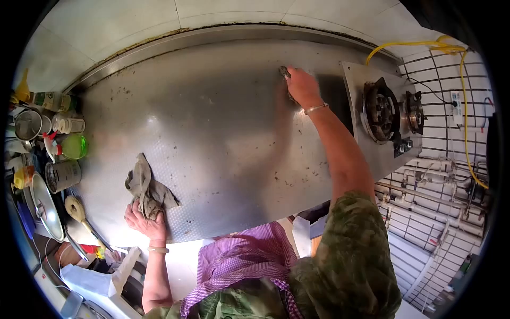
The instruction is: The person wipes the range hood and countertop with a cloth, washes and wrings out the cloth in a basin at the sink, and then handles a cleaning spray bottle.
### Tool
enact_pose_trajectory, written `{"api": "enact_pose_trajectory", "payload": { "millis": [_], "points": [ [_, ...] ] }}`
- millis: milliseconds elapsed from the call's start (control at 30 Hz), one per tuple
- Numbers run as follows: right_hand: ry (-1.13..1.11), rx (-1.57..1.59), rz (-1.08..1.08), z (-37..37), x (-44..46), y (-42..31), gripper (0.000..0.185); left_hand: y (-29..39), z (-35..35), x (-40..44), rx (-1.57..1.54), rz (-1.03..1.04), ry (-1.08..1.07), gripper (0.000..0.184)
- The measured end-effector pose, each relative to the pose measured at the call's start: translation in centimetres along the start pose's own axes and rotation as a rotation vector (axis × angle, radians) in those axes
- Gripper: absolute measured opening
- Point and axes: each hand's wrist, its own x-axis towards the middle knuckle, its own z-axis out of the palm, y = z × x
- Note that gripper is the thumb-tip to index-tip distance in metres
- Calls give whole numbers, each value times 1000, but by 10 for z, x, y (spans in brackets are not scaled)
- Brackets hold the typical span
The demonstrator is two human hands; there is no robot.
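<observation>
At the lower left of the metal counter (212, 133), my left hand (147, 220) rests on the near end of a crumpled grey cloth (144, 183), fingers bent over it. Far forward and to the right, my right hand (304, 87) is closed and pressed to the counter near the stove. A dark grey piece (285, 71) sticks out from its fingers; it is too small to name. Dark specks lie scattered on the metal around and below this hand.
A gas stove (380, 111) stands at the right, with a yellow hose (466, 117) beyond it. Jars, a green bottle (74, 147), a can (62, 176), a pot lid (47, 207) and a brush (75, 209) crowd the left edge. A raised metal rim runs along the wall.
</observation>
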Motion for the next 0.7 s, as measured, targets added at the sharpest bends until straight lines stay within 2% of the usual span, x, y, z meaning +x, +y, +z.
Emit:
{"api": "enact_pose_trajectory", "payload": {
  "millis": [67,167,267,367,467,533,633,667,700],
  "points": [
    [-105,-28,6,-9,-15,-1,24,4,-3,3,-18,-6,-18,71],
    [-94,97,-22,-21,-106,-6,22,-1,2,2,-43,15,0,72],
    [171,48,-212,14,-69,21,21,-1,2,3,-46,31,14,71],
    [-87,-10,98,-12,15,5,22,-1,4,2,-9,5,1,71],
    [-158,96,32,4,-29,18,23,1,0,4,-22,11,-15,71],
    [-193,23,-126,-1,-102,8,24,1,-1,8,-23,30,4,71],
    [-75,66,-74,8,-101,-2,26,0,1,1,-20,31,4,72],
    [-183,8,-28,1,-62,-4,28,-2,2,3,-17,43,2,73],
    [-34,93,48,14,-27,2,27,-4,1,4,-16,40,-4,73]
  ]
}}
